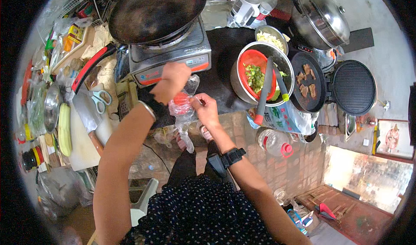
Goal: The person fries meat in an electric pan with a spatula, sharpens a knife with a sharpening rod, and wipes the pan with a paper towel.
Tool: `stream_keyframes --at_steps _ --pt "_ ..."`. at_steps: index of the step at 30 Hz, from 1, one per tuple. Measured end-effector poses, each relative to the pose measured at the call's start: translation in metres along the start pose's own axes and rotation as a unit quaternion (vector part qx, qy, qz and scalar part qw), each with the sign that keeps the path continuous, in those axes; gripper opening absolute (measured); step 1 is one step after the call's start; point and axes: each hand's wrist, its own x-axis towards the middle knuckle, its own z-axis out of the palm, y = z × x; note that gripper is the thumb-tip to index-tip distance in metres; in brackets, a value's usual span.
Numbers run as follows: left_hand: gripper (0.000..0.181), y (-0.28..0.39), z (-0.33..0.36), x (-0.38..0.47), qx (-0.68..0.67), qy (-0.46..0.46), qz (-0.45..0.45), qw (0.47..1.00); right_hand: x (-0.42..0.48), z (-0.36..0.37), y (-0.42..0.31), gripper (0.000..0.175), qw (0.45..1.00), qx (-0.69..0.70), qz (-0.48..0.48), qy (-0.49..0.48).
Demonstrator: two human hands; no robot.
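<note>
In front of me, below the front of the gas stove (170,63), a clear plastic bag (184,128) hangs around something red. My right hand (204,110) pinches the bag's upper edge between thumb and fingers. Just above and left of the bag is my left hand (172,79), blurred, its fingers curled; whether it holds anything cannot be told. A large dark wok (157,11) sits on the stove. To the right, a steel pot (289,66) holds a red strainer (242,67) with chopped green vegetables (254,77) and two knives.
At left, a cleaver (86,108), light-blue-handled scissors (101,101) and a peeled gourd (65,129) lie on and beside a cutting board (79,150). An electric griddle (308,82) with browned pieces stands right of the pot. A large plastic bottle (273,142) is below it.
</note>
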Motion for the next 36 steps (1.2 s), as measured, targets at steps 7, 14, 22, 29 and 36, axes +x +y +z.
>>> stream_keyframes --at_steps 7,14,22,29,36 --pt "0.017 -0.054 -0.006 -0.018 -0.328 0.099 0.101 0.934 0.001 0.004 0.005 0.009 0.998 -0.041 -0.030 0.024" --pt "0.015 -0.035 -0.002 -0.069 -0.559 0.015 0.042 0.828 0.003 0.008 0.007 0.010 0.998 -0.037 -0.011 0.047" --pt "0.017 0.002 0.038 -0.118 -0.377 0.159 0.112 0.906 0.007 0.012 0.004 0.007 0.995 -0.069 -0.049 0.061" --pt "0.026 0.009 0.046 -0.130 -0.268 0.168 0.088 0.944 0.005 -0.005 0.002 0.011 0.980 -0.079 -0.159 0.091" --pt "0.028 0.013 0.072 -0.132 -0.273 0.248 0.069 0.927 -0.008 -0.032 -0.014 0.016 0.974 0.202 0.082 0.056"
